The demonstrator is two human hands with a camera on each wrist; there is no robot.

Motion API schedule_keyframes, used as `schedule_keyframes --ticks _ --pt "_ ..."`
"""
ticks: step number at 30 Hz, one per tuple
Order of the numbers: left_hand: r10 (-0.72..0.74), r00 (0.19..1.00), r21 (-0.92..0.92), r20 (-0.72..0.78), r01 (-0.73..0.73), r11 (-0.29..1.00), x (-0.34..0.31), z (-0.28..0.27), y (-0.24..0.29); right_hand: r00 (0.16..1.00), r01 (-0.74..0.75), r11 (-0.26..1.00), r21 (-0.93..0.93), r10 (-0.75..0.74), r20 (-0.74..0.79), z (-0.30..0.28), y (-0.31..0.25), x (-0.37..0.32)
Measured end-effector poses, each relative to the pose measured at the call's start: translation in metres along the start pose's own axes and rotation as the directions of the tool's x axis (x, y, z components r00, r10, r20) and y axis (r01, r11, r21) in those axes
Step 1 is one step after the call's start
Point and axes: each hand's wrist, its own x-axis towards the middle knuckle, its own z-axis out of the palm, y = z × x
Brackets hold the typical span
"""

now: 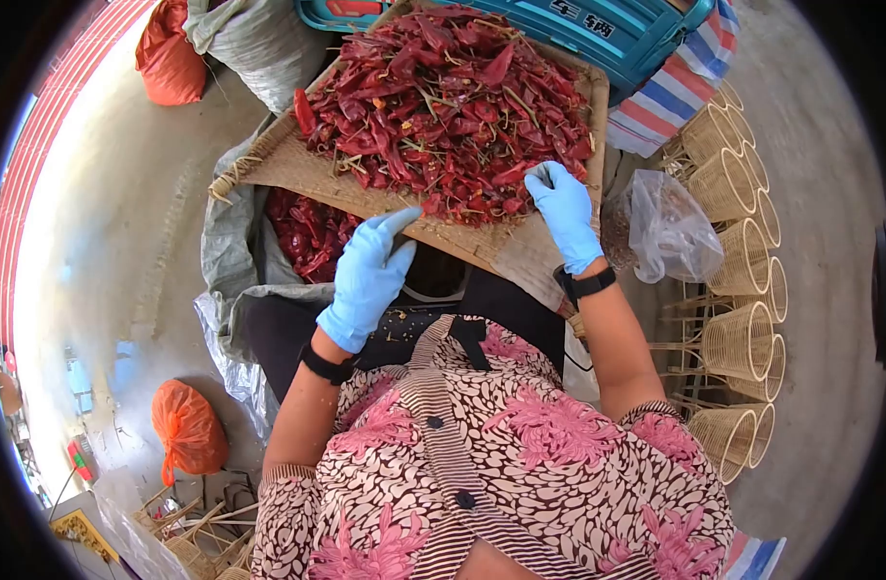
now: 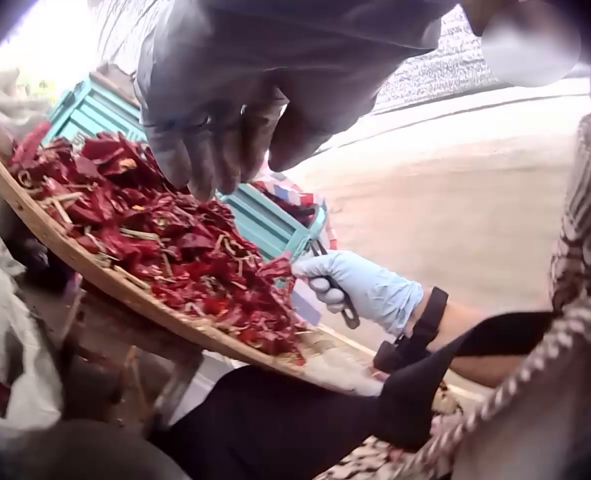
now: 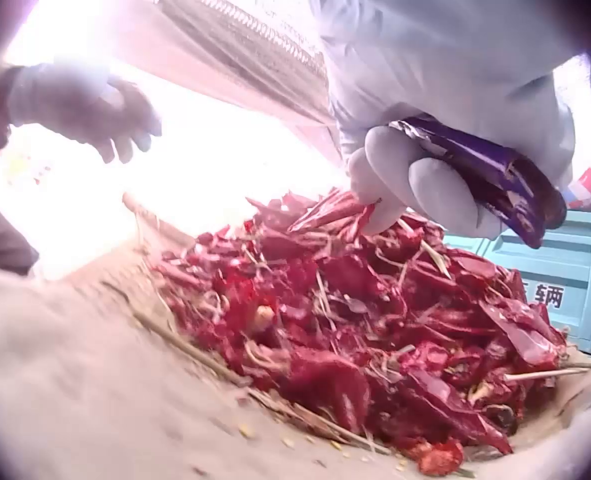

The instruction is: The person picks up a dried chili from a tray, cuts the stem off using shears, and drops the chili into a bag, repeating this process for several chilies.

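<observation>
A large heap of dried red chilli peppers (image 1: 443,106), mixed with pale stems, covers a woven tray (image 1: 288,164) in front of the person. The blue-gloved left hand (image 1: 368,275) hovers at the tray's near edge, fingers loosely extended and holding nothing; in the left wrist view its fingers hang above the heap. At the heap's near right side, the gloved right hand (image 1: 567,211) grips a dark pair of scissors (image 2: 349,308), their handles against the palm. In the right wrist view, a red chilli (image 3: 327,213) shows right at that hand's fingertips.
An open sack (image 1: 232,242) with more red chillies stands below the tray's left side. Behind the tray is a teal crate (image 1: 646,48). Small woven baskets (image 1: 738,343) line the right, near a clear plastic bag (image 1: 667,227). Orange bags (image 1: 190,425) sit on the left floor.
</observation>
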Motion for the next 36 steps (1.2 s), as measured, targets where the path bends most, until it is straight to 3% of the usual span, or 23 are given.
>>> schedule_keyframes --ticks 3,4,7,8,9,10,11,13,14,17,21,24,30,33,36 --pt "-0.082 0.997 -0.326 0.001 0.078 0.942 0.025 0.016 0.027 0.986 -0.086 0.895 0.438 0.014 0.166 -0.008 -0.023 -0.018" --pt "-0.052 0.999 -0.325 0.018 0.055 0.944 0.032 0.023 0.028 0.972 -0.134 0.812 0.568 -0.005 0.236 -0.008 -0.033 -0.025" --pt "-0.023 0.999 -0.276 0.038 0.032 0.961 0.037 0.048 0.013 0.962 -0.176 0.813 0.555 0.023 0.272 -0.002 -0.050 -0.043" --pt "-0.050 0.999 -0.227 0.016 0.053 0.972 0.035 0.059 0.003 0.973 -0.135 0.845 0.517 0.015 0.229 0.003 -0.043 -0.042" --pt "-0.077 0.997 -0.181 -0.006 0.075 0.981 0.031 0.071 -0.006 0.989 -0.060 0.934 0.353 0.008 0.147 0.003 -0.036 -0.042" --pt "-0.094 0.994 -0.008 -0.056 0.094 0.996 0.026 0.068 -0.003 0.998 0.002 0.985 0.170 -0.014 0.068 0.001 -0.034 -0.044" --pt "-0.132 0.988 -0.098 -0.082 0.124 0.987 0.017 0.073 -0.010 0.999 0.049 0.999 -0.022 -0.049 -0.005 -0.001 -0.031 -0.047" --pt "-0.220 0.967 -0.273 -0.128 0.179 0.945 -0.001 0.086 -0.026 0.993 0.079 0.992 -0.102 -0.070 0.095 0.000 -0.020 -0.052" --pt "-0.351 0.933 -0.385 -0.073 0.299 0.873 -0.007 0.089 -0.029 0.986 0.102 0.985 -0.138 -0.081 0.146 0.001 -0.016 -0.053" --pt "-0.498 0.862 -0.609 0.091 0.444 0.658 -0.017 0.086 -0.022 0.970 0.142 0.981 -0.131 -0.112 0.216 0.020 -0.018 -0.058" --pt "-0.470 0.873 -0.662 0.132 0.431 0.614 -0.015 0.086 -0.015 0.951 0.231 0.845 -0.483 -0.091 0.296 0.040 -0.021 -0.048" --pt "-0.474 0.867 -0.624 0.154 0.457 0.634 -0.018 0.087 -0.015 0.927 0.286 0.803 -0.522 -0.093 0.364 0.042 -0.021 -0.039" --pt "-0.554 0.812 -0.597 0.183 0.539 0.593 -0.018 0.085 -0.021 0.949 0.184 0.867 -0.464 -0.033 0.313 0.031 -0.019 -0.043" --pt "-0.567 0.791 -0.611 0.231 0.571 0.548 -0.017 0.087 -0.016 0.924 0.244 0.868 -0.432 -0.074 0.374 0.033 -0.026 -0.040" --pt "-0.537 0.814 -0.605 0.221 0.547 0.579 -0.019 0.092 -0.012 0.888 0.367 0.776 -0.512 -0.129 0.441 0.043 -0.029 -0.033"
